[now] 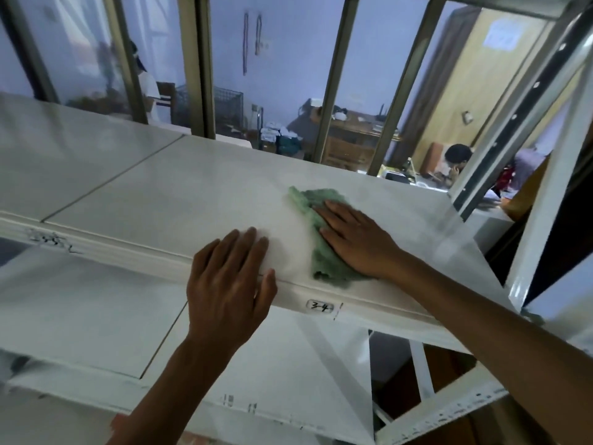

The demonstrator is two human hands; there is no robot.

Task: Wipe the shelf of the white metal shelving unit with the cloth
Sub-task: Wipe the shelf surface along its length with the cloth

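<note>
**Cloth under the right hand, unwiped shelf running off to 9 o'clock**

Nearest the camera, the left hand (229, 277) rests on the front lip of the shelf (167, 194), fingers straight and lying flat on the white surface, thumb hooked over the edge; it holds nothing and seems to serve as a brace. Just beside it, at its 2 o'clock, the right hand (356, 242) presses flat on the green cloth (316, 226), fingers extended and pointing toward 11 o'clock, palm pinning the fabric to the shelf.

Bunched into a strip, the cloth has its long axis running from the front lip toward the back of the shelf, roughly 6 to 12 o'clock. It sits right of the shelf's middle, near the upright post (545, 200) at 3 o'clock.

Most of the shelf stretches away toward 9 o'clock, past a seam (106, 181) between panels. I judge the next stroke has to sweep leftward across the cloth's short side, and the left hand lies directly in that path, so it would have to lift or slide away first.
</note>
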